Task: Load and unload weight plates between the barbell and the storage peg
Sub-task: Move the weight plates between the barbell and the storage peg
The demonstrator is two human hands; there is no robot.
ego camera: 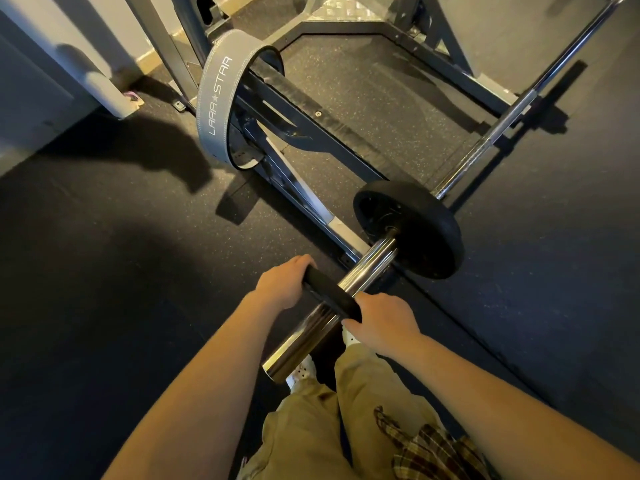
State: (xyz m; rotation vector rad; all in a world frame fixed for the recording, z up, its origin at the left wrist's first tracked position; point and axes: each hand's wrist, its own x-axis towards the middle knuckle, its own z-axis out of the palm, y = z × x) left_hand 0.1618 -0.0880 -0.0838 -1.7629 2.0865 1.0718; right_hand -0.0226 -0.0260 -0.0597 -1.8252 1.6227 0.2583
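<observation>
rubber gym floor (104, 306) below; both hands, left hand (284, 285) and right hand (382, 320), grip clamped on a small plate (330, 294) riding the barbell sleeve (311, 336); sliding toward the loaded plate (415, 230) could pinch fingers.

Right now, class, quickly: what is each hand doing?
Left hand: closed, gripping the left edge of the small black plate on the barbell sleeve.
Right hand: closed, gripping its right edge.

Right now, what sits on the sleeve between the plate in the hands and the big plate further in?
Head view: only bare chrome sleeve between the small plate, gripped by left hand and right hand, and the large plate.
</observation>
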